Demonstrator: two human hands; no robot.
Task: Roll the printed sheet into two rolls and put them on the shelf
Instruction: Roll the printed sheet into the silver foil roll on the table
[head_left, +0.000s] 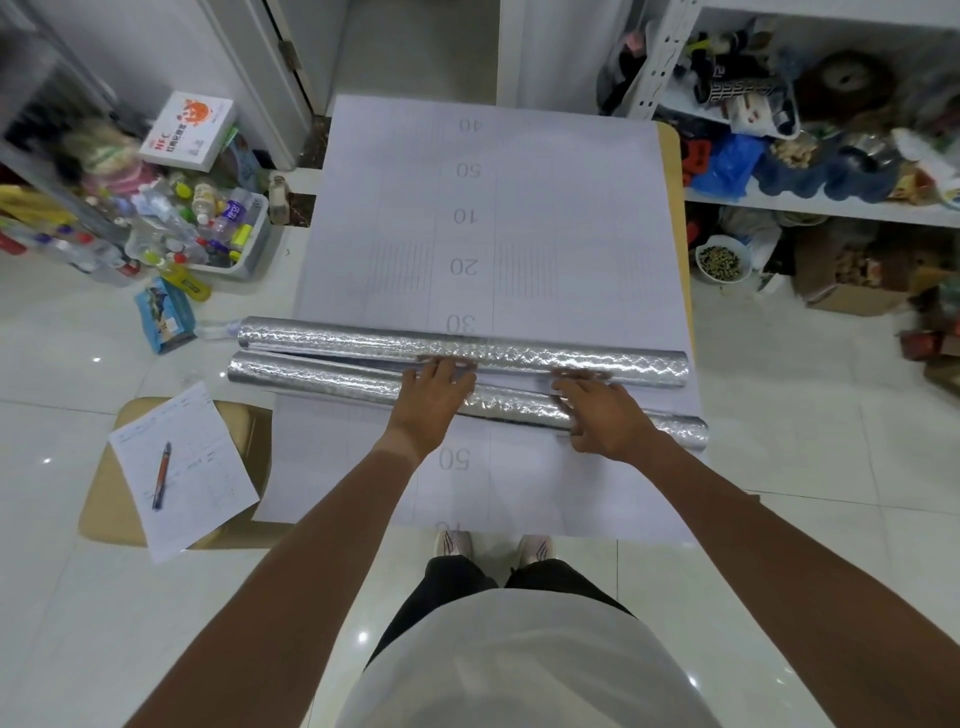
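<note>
Silver rolls (462, 345) mid-frame on printed sheet (545, 208)
Left hand (434, 397), right hand (602, 410): fingers flat across both rolls, gripping nothing; keep pressure even so ends stay aligned

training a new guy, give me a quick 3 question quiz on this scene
1. True or false: both silver rolls lie on the printed sheet.
2. Which hand lies nearer the rolls' right ends? A left hand B right hand
3. What lies on the small paper at the left?

Key: 1 true; 2 B; 3 a pen
</note>
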